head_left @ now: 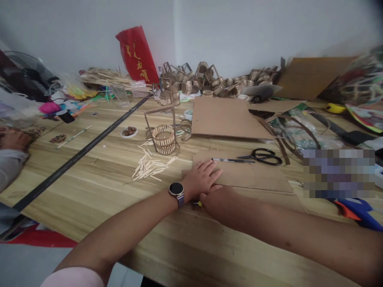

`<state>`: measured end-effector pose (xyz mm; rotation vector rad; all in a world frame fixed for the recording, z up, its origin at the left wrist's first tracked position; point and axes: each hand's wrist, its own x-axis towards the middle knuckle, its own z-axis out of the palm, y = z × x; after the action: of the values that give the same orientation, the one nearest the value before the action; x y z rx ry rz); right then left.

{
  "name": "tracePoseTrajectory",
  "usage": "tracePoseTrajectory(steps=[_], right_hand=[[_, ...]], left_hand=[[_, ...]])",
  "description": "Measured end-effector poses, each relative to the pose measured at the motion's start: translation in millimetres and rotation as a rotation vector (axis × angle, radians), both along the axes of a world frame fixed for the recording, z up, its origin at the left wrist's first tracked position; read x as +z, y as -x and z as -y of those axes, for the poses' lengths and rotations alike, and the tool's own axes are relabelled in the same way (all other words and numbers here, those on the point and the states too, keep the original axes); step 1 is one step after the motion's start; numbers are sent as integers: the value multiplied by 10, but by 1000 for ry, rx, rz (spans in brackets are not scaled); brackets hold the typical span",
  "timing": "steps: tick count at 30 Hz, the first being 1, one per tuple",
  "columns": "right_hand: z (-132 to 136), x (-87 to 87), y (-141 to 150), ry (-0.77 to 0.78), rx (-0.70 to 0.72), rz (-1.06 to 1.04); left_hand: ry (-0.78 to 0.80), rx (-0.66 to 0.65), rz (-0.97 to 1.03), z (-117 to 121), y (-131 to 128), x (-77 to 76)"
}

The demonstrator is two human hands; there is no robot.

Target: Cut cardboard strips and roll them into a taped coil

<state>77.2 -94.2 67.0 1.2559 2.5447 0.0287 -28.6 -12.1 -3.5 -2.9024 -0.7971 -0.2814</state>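
My left hand (pixel 204 175), with a watch on its wrist, lies flat with spread fingers on a piece of brown cardboard (pixel 254 177). Just below it, my right hand (pixel 220 202) is closed in a fist against the cardboard's near left part. A small yellow end (pixel 198 203) shows by the right thumb; the rest of that thing is hidden in the fist. On the cardboard beyond my fingers lie a pen (pixel 233 160) and black-handled scissors (pixel 266 156).
Loose sticks (pixel 149 167) lie left, beside a small stick basket (pixel 164 139) and a bowl of brown balls (pixel 129 131). Another cardboard sheet (pixel 224 117) lies behind. Several small baskets (pixel 206 79) are heaped by the wall. Another person's hand (pixel 13 137) rests at far left.
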Motion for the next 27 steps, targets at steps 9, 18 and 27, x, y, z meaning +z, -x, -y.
tracePoseTrajectory(steps=[9,18,27], right_hand=[[-3,-133,-116,9,86,4],[1,-141,-184,-4,150,4],[78,-256,-612,-54,26,2]], left_hand=[[-4,-6,14,20,6,-6],[0,-25,24,42,40,10],[97,14,17,92,23,116]])
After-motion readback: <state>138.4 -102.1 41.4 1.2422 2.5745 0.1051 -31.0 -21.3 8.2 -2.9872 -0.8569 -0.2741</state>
